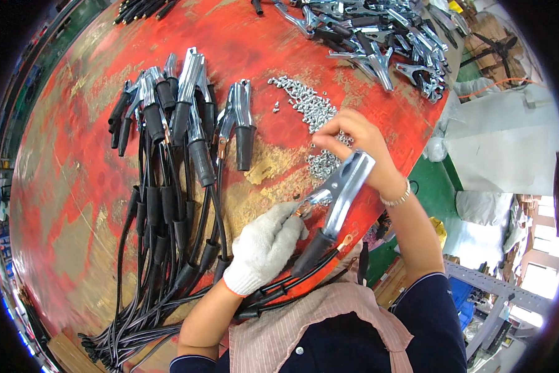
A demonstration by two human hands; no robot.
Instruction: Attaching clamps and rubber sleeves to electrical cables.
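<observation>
My left hand (261, 248), in a white knitted glove, grips a silver metal clamp (343, 202) with a black handle sleeve. A copper cable lug (302, 210) shows at its fingertips, against the clamp. My bare right hand (359, 140) is over the heap of small metal nuts (313, 110), thumb and forefinger pinched together. Whether a nut is between those fingertips I cannot make out. Another copper lug (349, 240) on a black cable lies beside the held clamp, near my apron.
Finished-looking clamps (187, 87) on black cables (161, 217) lie bundled on the left of the worn red table (74, 205). Loose clamps (379, 43) are piled at the far right. Black cable ends (144, 9) lie at the far left edge. A pale grey box (500, 143) stands beyond the table's right edge.
</observation>
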